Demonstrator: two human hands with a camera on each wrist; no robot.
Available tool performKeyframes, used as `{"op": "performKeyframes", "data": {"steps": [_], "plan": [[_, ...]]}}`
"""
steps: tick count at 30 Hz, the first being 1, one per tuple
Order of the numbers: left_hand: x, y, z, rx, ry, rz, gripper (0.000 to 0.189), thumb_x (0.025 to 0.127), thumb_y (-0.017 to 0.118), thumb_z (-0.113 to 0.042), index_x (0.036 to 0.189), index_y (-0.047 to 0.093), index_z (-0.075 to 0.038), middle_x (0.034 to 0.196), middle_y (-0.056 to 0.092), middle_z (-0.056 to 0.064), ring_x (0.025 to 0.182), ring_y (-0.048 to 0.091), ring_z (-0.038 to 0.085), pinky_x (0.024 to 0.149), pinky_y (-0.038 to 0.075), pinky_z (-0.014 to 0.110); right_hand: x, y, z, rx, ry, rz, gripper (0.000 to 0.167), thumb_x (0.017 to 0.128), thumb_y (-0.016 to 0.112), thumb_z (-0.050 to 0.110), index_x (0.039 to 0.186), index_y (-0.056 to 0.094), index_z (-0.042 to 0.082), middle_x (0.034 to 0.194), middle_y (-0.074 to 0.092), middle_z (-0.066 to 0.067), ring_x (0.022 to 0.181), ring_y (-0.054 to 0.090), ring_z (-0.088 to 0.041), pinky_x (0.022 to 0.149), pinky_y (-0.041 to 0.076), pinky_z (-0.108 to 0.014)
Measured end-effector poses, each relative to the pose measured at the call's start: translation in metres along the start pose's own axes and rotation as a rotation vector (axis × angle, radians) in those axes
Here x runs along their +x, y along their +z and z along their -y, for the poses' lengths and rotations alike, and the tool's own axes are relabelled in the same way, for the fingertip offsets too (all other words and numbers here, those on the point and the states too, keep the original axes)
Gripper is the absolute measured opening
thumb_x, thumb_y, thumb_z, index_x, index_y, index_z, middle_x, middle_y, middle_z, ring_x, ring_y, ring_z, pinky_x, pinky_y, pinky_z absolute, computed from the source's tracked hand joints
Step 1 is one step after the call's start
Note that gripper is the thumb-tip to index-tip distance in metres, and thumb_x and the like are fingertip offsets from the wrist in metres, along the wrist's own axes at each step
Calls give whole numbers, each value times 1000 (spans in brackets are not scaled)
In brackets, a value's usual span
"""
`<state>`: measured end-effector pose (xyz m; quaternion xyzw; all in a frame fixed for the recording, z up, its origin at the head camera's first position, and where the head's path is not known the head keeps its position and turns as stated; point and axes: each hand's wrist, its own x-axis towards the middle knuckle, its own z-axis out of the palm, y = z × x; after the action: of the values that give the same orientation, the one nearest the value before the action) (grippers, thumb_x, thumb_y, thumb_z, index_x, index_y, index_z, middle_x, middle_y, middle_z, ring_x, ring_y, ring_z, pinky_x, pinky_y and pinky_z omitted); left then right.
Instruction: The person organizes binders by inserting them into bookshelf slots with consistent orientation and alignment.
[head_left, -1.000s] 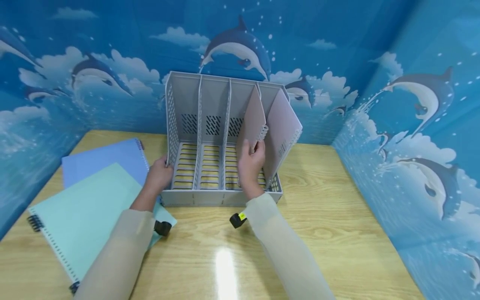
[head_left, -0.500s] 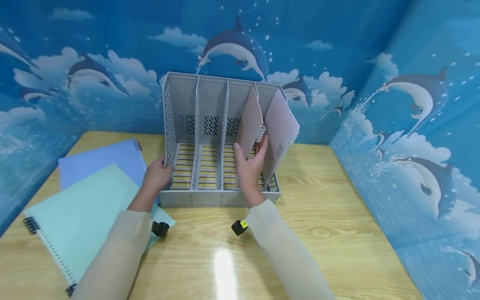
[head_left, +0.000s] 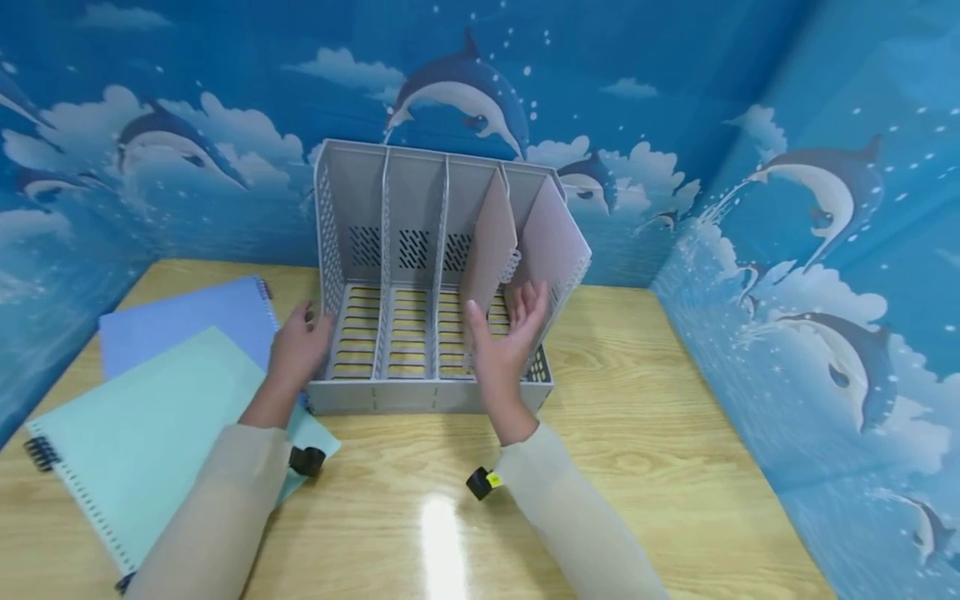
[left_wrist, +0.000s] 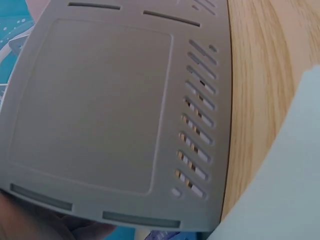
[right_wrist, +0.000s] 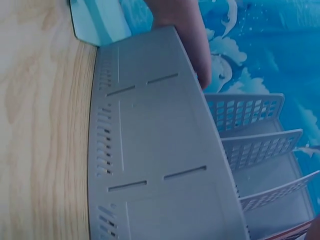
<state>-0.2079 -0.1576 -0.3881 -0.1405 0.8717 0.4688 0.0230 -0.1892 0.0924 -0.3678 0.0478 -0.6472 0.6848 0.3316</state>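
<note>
A grey file rack [head_left: 405, 396] with upright dividers stands at the back of the table. A brownish-pink spiral notebook [head_left: 489, 229] stands upright in its third compartment from the left. In the rightmost compartment leans a pale pink spiral notebook [head_left: 552, 229]. My right hand [head_left: 504, 346] is before these two, palm up, fingers apart, holding nothing. My left hand [head_left: 298, 346] is at the rack's left side wall, fingers loosely bent; whether it still touches the wall is hard to tell. The rack's front fills much of both wrist views, partly hiding the left fingers [left_wrist: 92, 231].
Left of the rack, a green spiral notebook [head_left: 165, 417] lies over part of a blue spiral notebook [head_left: 187, 321]; its corner reaches under my left wrist. Dolphin-print cloth [head_left: 247, 75] walls the wooden table [head_left: 637, 450] at the back and sides.
My right hand has let go of the brownish-pink notebook, drawn back from it and spread its fingers. My left hand has loosened its grip on the rack's side wall.
</note>
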Motion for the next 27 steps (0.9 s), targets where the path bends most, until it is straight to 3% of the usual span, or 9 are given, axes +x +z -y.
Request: {"op": "performKeyframes", "data": {"steps": [6, 14, 19, 24, 27], "plan": [[-6, -10, -3, -6, 4, 8, 74, 100, 14, -58, 157, 6, -12, 157, 22, 21, 141, 26, 43, 115, 22, 57, -7, -4, 13, 3, -116, -52, 84, 85, 72, 11, 149, 18, 1, 139, 39, -13, 129, 41, -22, 114, 29, -48], [-17, -24, -9, 14, 114, -19, 71, 102, 10, -52, 156, 10, -5, 155, 23, 26, 140, 23, 48, 113, 20, 61, -14, -4, 23, 62, -231, -73, 65, 84, 68, 6, 136, 29, -4, 120, 44, -25, 111, 48, -28, 101, 41, -38], [-27, -35, -18, -36, 214, -62, 67, 104, 14, -45, 155, 12, -1, 154, 22, 29, 140, 21, 50, 113, 19, 63, -19, 1, 28, 105, -290, 19, 58, 85, 66, 2, 131, 33, -10, 117, 46, -29, 111, 48, -38, 104, 41, -43], [-40, -53, -19, -76, 227, -71, 60, 105, 16, -37, 155, 11, -4, 158, 16, 25, 141, 19, 48, 113, 19, 63, -30, 2, 31, 98, -323, 198, 42, 85, 63, -3, 122, 45, -13, 116, 52, -31, 111, 51, -41, 105, 42, -44], [-45, -65, -17, -26, 240, -82, 56, 105, 19, -28, 156, 12, -5, 158, 15, 25, 141, 19, 50, 109, 23, 66, -35, 0, 33, 67, -337, 299, 37, 86, 64, -3, 119, 50, -12, 117, 56, -29, 113, 54, -40, 105, 43, -42]]}}
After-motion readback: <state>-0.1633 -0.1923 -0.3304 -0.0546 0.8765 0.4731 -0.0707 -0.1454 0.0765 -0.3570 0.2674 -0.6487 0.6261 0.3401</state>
